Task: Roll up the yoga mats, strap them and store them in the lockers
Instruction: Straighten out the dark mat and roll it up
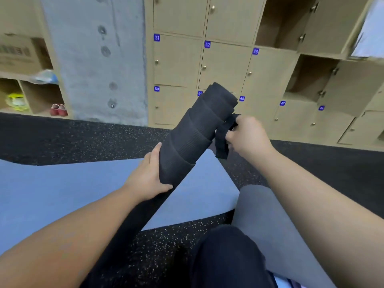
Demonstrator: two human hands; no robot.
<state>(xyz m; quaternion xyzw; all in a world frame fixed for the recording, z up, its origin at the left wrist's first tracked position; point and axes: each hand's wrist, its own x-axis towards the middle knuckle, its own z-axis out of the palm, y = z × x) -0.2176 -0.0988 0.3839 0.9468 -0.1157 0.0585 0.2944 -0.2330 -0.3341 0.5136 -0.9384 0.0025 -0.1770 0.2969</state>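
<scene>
two hands on one rolled black yoga mat: our left hand curls round its near end, its long axis slanting away; our right hand pinches the black strap beside it.

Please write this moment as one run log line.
phase: strapping | left hand: grips rolled black yoga mat | right hand: pinches black fabric strap | lockers: unreached

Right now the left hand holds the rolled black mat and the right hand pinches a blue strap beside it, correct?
Not quite: the strap is black, not blue, as the head view shows. The rest stands: the left hand holds the rolled black mat, and the right hand pinches the strap beside it.
</scene>
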